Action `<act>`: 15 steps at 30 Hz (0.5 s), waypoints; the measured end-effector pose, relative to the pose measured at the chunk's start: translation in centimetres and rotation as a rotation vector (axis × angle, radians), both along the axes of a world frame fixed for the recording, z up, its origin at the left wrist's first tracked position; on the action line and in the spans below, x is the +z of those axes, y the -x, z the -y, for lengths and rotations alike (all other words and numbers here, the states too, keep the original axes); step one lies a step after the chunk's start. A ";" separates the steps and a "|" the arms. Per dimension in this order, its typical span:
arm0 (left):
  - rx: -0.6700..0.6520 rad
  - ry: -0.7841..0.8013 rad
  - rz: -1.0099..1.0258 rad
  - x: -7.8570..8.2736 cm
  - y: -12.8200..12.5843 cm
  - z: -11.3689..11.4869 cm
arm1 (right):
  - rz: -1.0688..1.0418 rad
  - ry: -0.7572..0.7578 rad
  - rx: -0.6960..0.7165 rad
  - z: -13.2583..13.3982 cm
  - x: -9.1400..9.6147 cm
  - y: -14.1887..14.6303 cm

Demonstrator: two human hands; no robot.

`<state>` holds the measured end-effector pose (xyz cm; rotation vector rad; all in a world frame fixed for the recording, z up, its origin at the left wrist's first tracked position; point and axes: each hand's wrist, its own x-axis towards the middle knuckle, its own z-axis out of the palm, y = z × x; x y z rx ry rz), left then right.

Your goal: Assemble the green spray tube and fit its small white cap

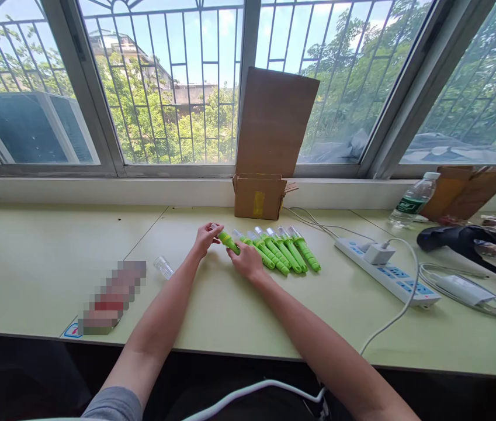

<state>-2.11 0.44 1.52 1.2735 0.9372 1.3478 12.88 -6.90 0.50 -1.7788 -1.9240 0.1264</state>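
Note:
My left hand (206, 238) is closed around the clear tip end of a green plastic stick (227, 240) with a ribbed handle. My right hand (248, 261) grips the lower end of that same stick, which is tilted between both hands just above the table. Right beside my right hand lie several like green sticks (290, 248) in a slanted row, their clear tips pointing toward the window. On the table to the left of my left forearm is a loose clear plastic cap (163, 267). My fingers hide part of the held stick.
An opened cardboard box (248, 199) stands against the window sill. To the right are a white power strip (385, 272) with a plugged-in charger, coiled cables, a water bottle (414, 199) and a black device (449, 238). A blurred-out item (114, 298) lies near the front edge on the left.

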 end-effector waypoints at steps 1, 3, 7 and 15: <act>-0.001 -0.001 0.005 0.0 0.0 0.0 | 0.007 -0.001 -0.008 0.0 0.0 0.0; -0.010 -0.007 0.029 0.1 -0.1 0.0 | 0.012 -0.005 -0.018 -0.1 0.0 0.0; -0.027 0.021 0.099 0.4 -0.3 0.1 | -0.005 -0.022 -0.023 -0.1 -0.1 0.0; -0.065 0.064 0.167 0.5 -0.7 0.1 | -0.059 -0.076 -0.013 -0.1 -0.6 -0.2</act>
